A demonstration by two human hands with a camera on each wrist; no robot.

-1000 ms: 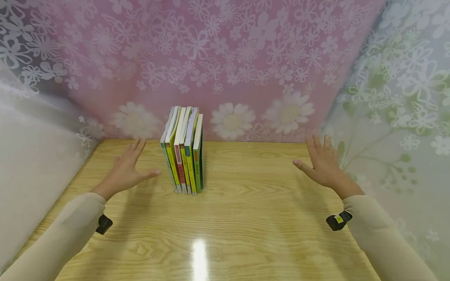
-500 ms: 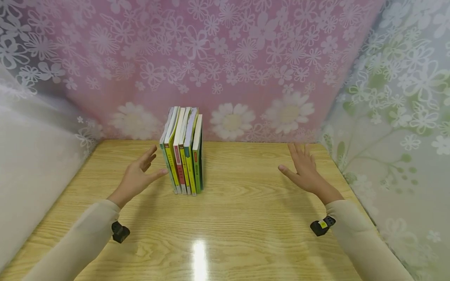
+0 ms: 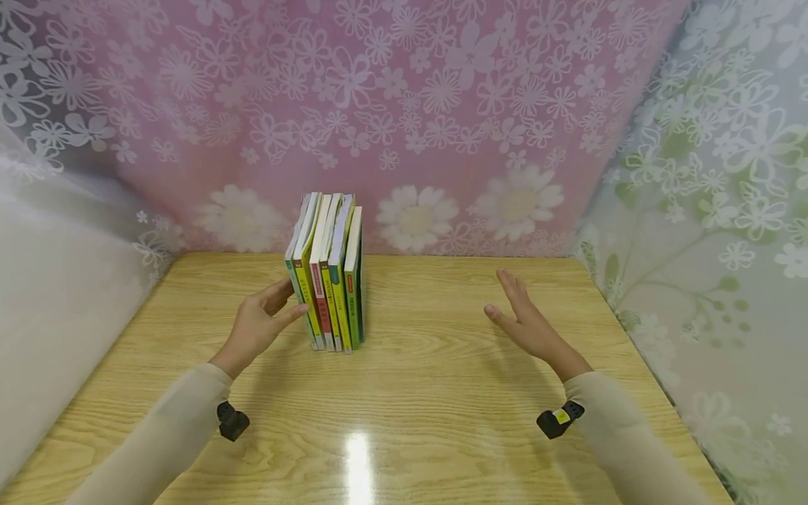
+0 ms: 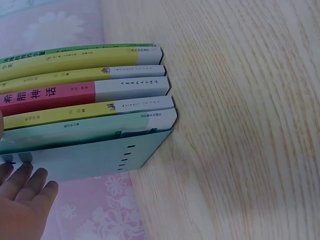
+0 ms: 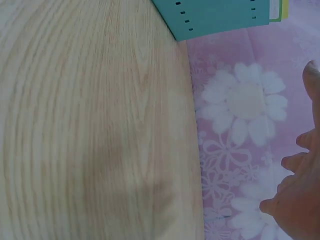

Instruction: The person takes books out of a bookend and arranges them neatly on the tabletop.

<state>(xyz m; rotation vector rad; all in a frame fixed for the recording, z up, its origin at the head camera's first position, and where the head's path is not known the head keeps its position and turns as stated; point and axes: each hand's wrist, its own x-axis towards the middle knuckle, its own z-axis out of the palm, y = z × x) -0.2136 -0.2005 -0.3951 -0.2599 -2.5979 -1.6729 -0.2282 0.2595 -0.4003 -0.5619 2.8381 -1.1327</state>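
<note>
Head view — left hand (image 3: 257,325) beside upright books (image 3: 326,280).

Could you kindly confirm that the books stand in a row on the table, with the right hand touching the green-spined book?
Not quite: the head view shows the right hand apart from the green-spined book, off to its right. The books do stand in a row on the table.

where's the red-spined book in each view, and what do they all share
Head: red-spined book, left of centre, between two yellow spines.
Left wrist: left half, above mid-height, its white lower end pointing right.
Right wrist: not in view.
Shared landmark: pink floral backdrop, along the top, lower left and right respectively.
</note>
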